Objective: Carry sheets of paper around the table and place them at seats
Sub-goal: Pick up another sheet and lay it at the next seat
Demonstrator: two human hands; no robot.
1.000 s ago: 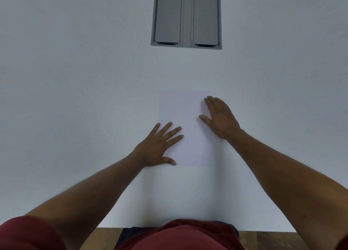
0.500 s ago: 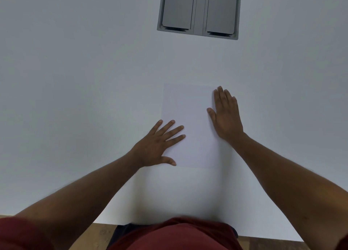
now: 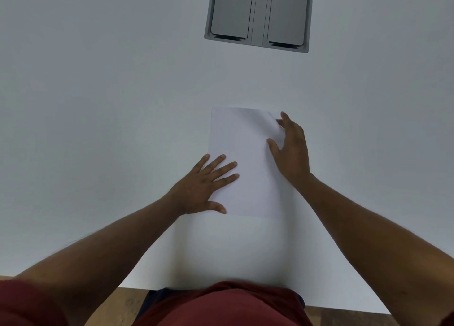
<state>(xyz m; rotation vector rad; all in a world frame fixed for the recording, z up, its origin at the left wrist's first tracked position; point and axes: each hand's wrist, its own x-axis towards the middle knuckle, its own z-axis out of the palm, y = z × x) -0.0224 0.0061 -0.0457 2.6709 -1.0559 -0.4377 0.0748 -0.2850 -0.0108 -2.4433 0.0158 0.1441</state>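
My left hand [image 3: 205,185] lies flat with fingers spread straight, pressing the near left part of the sheet of paper [image 3: 245,163]. My right hand [image 3: 291,151] rests along the sheet's right edge, thumb on top and fingers at the far right corner, which curls up slightly; whether those fingers actually pinch the corner I cannot tell. The sheet lies lengthwise on the white table [image 3: 98,129], just ahead of my red shirt [image 3: 233,306]. Further ahead, well apart from the paper, a grey cable hatch [image 3: 258,13] sits recessed in the tabletop.
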